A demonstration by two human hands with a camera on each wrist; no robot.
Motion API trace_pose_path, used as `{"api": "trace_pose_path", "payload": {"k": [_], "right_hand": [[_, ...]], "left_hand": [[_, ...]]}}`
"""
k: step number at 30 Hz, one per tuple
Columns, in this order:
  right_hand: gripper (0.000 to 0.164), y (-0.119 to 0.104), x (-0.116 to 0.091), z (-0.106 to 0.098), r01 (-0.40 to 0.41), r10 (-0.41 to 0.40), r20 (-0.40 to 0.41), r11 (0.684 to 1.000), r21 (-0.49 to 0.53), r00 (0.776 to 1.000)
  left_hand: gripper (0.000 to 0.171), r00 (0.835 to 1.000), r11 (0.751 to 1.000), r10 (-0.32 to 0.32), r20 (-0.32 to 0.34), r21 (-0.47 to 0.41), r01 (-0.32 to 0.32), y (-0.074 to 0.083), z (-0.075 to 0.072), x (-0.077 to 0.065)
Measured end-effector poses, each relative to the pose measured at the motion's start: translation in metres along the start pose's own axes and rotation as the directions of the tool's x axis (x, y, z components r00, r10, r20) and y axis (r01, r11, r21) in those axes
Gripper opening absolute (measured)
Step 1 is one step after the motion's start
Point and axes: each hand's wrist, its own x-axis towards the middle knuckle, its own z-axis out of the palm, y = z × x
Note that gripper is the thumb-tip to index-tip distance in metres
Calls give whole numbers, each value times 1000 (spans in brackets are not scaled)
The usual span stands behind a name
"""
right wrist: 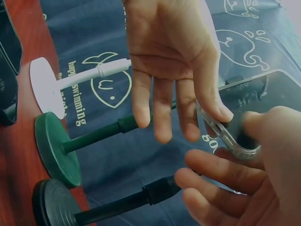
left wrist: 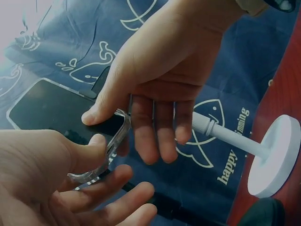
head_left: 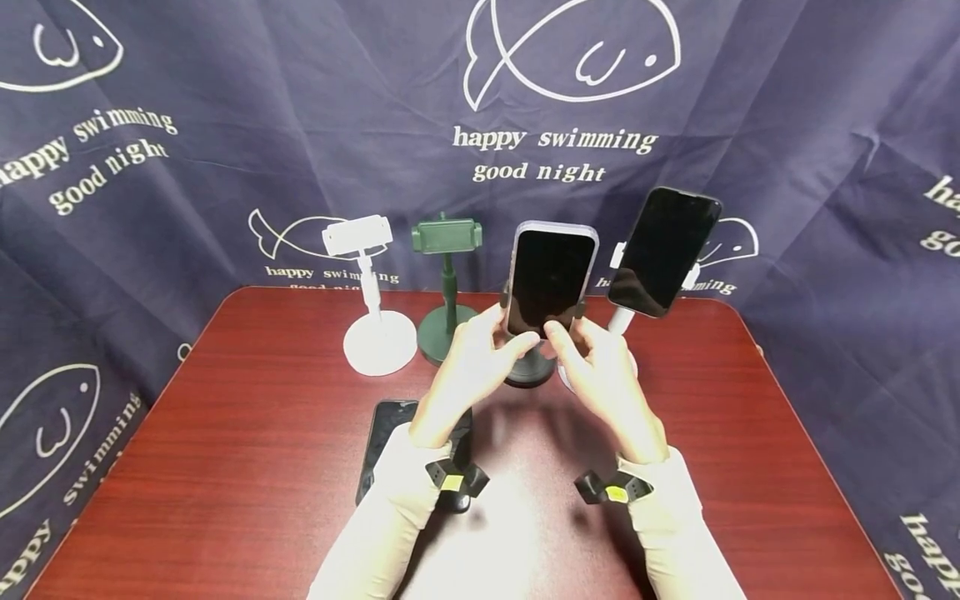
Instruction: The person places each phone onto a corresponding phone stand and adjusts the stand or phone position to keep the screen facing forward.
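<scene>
A phone (head_left: 551,279) with a dark screen, a lavender edge and a clear case stands upright at the clamp of a black stand (head_left: 531,371). My left hand (head_left: 474,358) pinches its lower left corner, the thumb in front and the other fingers spread below. At the lower right corner my right hand (head_left: 603,375) does likewise, its thumb resting on the screen. The left wrist view shows the clear case corner (left wrist: 123,128) between both thumbs. Part of each index finger is hidden behind the phone. The black stand's pole (right wrist: 113,207) shows in the right wrist view.
Left of the phone stand a green stand (head_left: 447,237) and a white stand (head_left: 380,342), both with bare clamps. Another white stand at the right holds a black phone (head_left: 663,250). Beneath my left forearm lies a dark phone (head_left: 378,433). A printed blue cloth (head_left: 375,125) hangs behind the table.
</scene>
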Motion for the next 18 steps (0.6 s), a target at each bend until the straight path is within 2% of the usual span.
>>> {"api": "trace_pose_path", "payload": {"k": [2, 6, 11, 13, 16, 18], "right_hand": [[36, 0, -1, 1, -9, 10, 26, 999, -32, 1000], [35, 2, -3, 0, -22, 23, 63, 999, -23, 998], [34, 4, -4, -2, -15, 21, 138, 999, -49, 990], [38, 4, -4, -2, 5, 10, 192, 997, -82, 981], [40, 6, -2, 4, 12, 3, 290, 999, -50, 957], [40, 8, 0, 12, 1, 0, 357, 1000, -2, 934]], "left_hand": [[23, 1000, 1000, -12, 10, 6, 12, -1, -1, 0], [28, 999, 999, -19, 29, 29, 18, -4, -6, -1], [32, 1000, 999, -25, 15, 43, 24, -7, -18, -1], [31, 1000, 999, -19, 1, 45, 19, -9, -24, -1], [30, 1000, 998, -11, -16, 56, 11, -12, -32, -3], [32, 999, 998, -26, -28, 60, 28, -15, -36, -6]]}}
